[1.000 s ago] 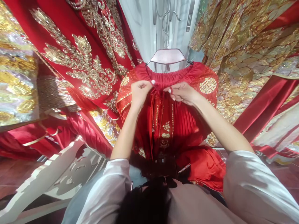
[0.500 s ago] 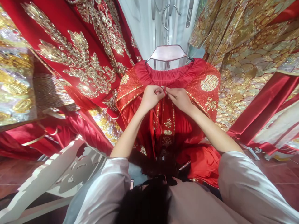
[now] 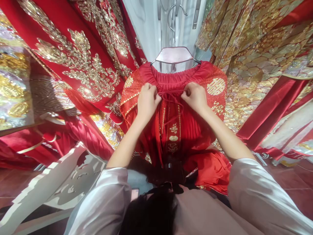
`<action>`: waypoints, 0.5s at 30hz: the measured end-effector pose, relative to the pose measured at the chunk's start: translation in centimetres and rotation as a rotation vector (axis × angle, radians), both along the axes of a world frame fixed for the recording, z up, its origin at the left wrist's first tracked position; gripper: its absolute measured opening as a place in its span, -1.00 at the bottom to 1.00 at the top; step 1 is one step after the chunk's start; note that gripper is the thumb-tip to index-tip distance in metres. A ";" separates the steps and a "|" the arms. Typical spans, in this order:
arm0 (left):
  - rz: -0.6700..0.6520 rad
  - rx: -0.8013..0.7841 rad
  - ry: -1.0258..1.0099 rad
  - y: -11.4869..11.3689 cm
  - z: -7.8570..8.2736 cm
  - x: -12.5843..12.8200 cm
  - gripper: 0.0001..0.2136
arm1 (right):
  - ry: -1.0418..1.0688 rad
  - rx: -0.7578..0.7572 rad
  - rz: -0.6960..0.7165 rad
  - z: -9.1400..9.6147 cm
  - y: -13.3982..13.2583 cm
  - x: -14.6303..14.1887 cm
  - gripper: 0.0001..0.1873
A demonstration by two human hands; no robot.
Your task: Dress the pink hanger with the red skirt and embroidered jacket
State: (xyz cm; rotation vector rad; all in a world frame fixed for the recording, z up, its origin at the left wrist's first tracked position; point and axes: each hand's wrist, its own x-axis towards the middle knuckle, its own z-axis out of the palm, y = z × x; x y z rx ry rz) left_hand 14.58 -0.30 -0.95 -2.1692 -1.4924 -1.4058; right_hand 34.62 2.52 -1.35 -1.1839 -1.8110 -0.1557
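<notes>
Both hands point(image 3: 147, 101) point(image 3: 196, 98) apart, fingers point(image 3: 153, 88) curled into pinches, both forearms point(image 3: 130, 141) outstretched and angled inward.

A pale top point(image 3: 202, 209) has loose sleeves point(image 3: 259, 186) (softly creased, their hems ending near the elbows).

Red gold-embroidered fabric garment point(image 3: 189, 129), centre: one. Bare left hand point(image 3: 147, 100) and right hand point(image 3: 195, 97): two. Silver-hooked metal hanger point(image 3: 174, 54), twelve o'clock: one. White openwork furniture piece point(image 3: 52, 178), eight o'clock: one.

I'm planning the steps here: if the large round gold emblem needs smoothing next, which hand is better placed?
The right hand, probably: it is nearer the emblem, while the left hand is across the neckline. Both seem to pinch the red cord.
</notes>
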 end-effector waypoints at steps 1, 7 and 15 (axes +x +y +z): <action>-0.008 -0.007 -0.020 0.2 -0.1 -0.1 -0.93 | 0.027 -0.011 0.023 0.0 0.1 0.2 -0.91; -0.306 -0.167 -0.416 1.9 -0.3 1.1 -0.93 | 0.596 -0.381 0.455 0.1 -0.3 -1.6 -0.77; -0.500 -0.418 -0.593 2.2 0.3 -0.7 -0.83 | 0.505 -0.449 0.398 2.0 -1.4 -0.2 -0.77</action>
